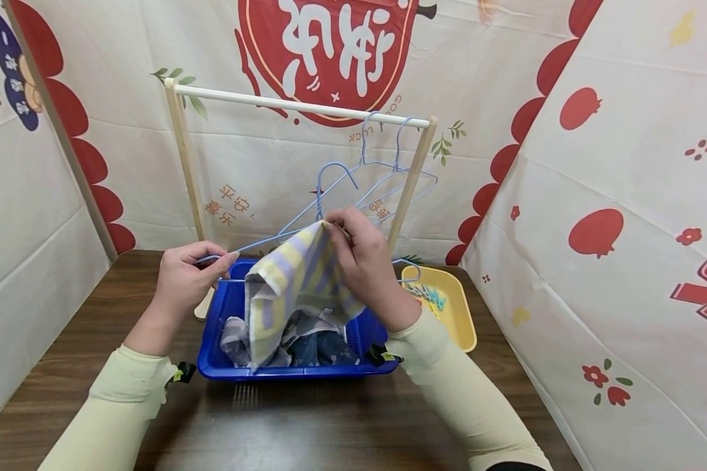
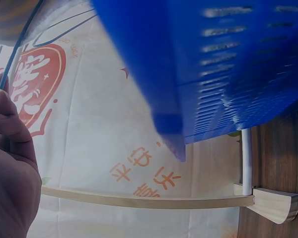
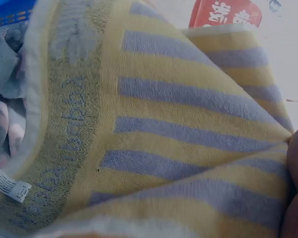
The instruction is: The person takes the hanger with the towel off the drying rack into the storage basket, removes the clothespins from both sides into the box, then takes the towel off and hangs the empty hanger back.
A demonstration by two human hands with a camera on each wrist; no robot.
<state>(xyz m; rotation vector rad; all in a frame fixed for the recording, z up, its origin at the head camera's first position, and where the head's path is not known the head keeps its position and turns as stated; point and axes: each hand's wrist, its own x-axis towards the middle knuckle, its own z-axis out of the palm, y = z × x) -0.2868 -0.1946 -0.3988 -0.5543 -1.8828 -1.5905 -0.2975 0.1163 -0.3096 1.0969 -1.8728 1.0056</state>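
My left hand [image 1: 188, 271] pinches the left end of a blue wire hanger [image 1: 319, 190], whose hook points up. With thumb and fingers, my right hand [image 1: 359, 258] pinches a yellow and purple striped towel [image 1: 291, 268] near the hanger's neck. The towel drapes over the front of the hanger and hides much of its lower bar. In the right wrist view the towel [image 3: 159, 104] fills most of the picture, with a white label [image 3: 10, 186] at its edge. Below both hands stands a blue basket [image 1: 294, 373] with crumpled cloths [image 1: 321, 348] in it.
Behind the basket stands a rack with a white rod [image 1: 283, 103] and wooden posts [image 1: 184, 157]. Two more blue hangers [image 1: 363, 140] hang at its right end. A yellow tray [image 1: 462, 314] with clothes pegs [image 1: 433, 297] is at the right. Printed cloth walls surround the wooden table [image 1: 259, 432].
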